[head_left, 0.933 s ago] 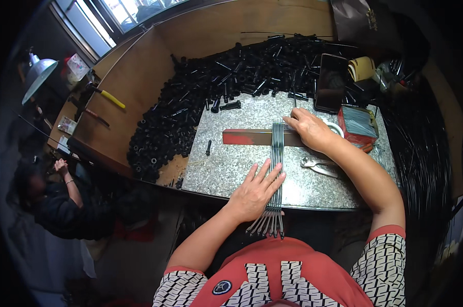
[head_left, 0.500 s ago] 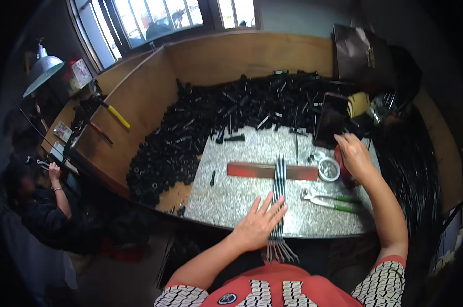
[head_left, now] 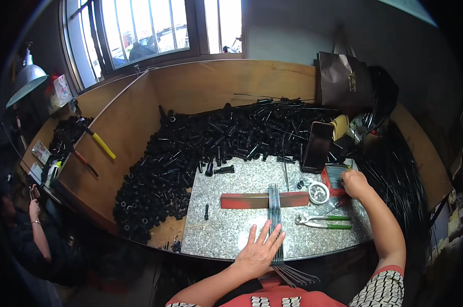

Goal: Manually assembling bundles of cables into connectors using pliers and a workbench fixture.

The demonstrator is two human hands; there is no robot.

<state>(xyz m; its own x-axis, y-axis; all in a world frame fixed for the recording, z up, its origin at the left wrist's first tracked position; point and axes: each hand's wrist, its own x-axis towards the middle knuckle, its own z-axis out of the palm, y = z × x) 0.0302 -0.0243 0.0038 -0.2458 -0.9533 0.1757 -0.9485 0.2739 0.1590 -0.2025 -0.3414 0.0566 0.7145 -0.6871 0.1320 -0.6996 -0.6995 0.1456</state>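
Observation:
My left hand (head_left: 258, 253) lies flat with fingers spread, its fingertips over a bundle of thin dark metal rods (head_left: 274, 212). These rods lie side by side across a red-and-brown flat bar (head_left: 241, 200), their bent ends (head_left: 295, 275) sticking out past the slab's near edge. At the right, my right hand (head_left: 355, 184) is closed at the side of a red box (head_left: 331, 177) with thin dark pieces in it; whatever the fingers pinch is hidden. Beside the box stand a small white round dish (head_left: 318, 193) of tiny metal bits and green-handled pincers (head_left: 323, 221).
A speckled stone slab (head_left: 221, 238) forms the work surface. Black tubular parts (head_left: 190, 148) heap behind and left of it, with long black rods (head_left: 395, 163) at right. A phone (head_left: 317, 147) stands upright near a dark paper bag (head_left: 344, 79). Another person's arm (head_left: 37, 233) shows at far left.
The whole scene sits lower in view. My right hand has shifted from over the red box to its right side, uncovering the box. My left hand stays on the rods, whose bent ends now fan rightward.

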